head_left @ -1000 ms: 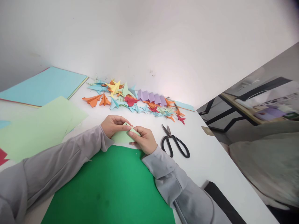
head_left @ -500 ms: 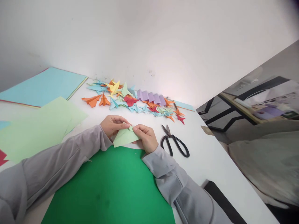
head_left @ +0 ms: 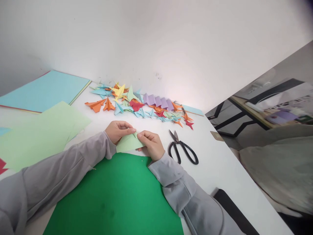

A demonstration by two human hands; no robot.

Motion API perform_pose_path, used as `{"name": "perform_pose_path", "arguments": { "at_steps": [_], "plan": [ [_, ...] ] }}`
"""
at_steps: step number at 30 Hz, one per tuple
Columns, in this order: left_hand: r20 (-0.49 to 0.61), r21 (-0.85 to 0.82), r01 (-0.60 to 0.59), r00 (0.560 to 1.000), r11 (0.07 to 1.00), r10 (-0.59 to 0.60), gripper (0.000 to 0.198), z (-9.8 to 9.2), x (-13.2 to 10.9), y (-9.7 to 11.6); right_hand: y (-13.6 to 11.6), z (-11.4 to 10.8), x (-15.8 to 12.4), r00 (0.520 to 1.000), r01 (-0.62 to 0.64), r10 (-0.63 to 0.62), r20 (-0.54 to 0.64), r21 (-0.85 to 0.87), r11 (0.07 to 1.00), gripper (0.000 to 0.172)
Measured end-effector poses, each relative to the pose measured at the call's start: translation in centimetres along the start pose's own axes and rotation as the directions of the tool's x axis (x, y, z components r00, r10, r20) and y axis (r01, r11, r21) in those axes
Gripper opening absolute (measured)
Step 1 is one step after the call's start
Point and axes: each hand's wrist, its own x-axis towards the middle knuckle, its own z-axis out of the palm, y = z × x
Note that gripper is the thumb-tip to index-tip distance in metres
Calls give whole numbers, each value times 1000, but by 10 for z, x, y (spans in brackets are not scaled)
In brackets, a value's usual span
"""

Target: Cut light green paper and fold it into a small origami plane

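Observation:
Between my hands is a small folded piece of light green paper (head_left: 129,143), held just above the far edge of a dark green sheet (head_left: 114,192). My left hand (head_left: 119,131) pinches its top edge between thumb and fingers. On the paper's right side, my right hand (head_left: 153,143) grips with the thumb on top and fingers behind, partly hidden. A small fold stands up between the two thumbs. Black-handled scissors (head_left: 182,147) lie to the right of my right hand, blades pointing away.
Folded paper shapes in several colours, such as a yellow one (head_left: 119,91) and a purple pleated strip (head_left: 158,101), line the wall. Light green sheets (head_left: 41,133) and a blue-topped paper stack (head_left: 49,91) lie at left. A black flat object (head_left: 233,212) rests near the right edge.
The folded light green paper has tilted and shifted slightly left. My right thumb has moved a little left on it; both hands keep their hold.

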Motion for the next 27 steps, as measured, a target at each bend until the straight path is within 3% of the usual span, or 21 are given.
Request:
{"name": "perform_pose_path", "arguments": {
  "at_steps": [9,19,27],
  "plan": [
    [-91,177,-67,992,982,84,36,2,0,-1,-2,1,-1,1000,2,-1,19,-74,997,40],
    [-35,49,-33,999,998,35,38,1,0,-2,-2,1,-2,1000,4,-3,16,-89,996,39],
    [-57,25,-123,991,992,124,47,0,2,-7,1,1,-1,1000,16,-13,21,-122,992,38]
  ]
}}
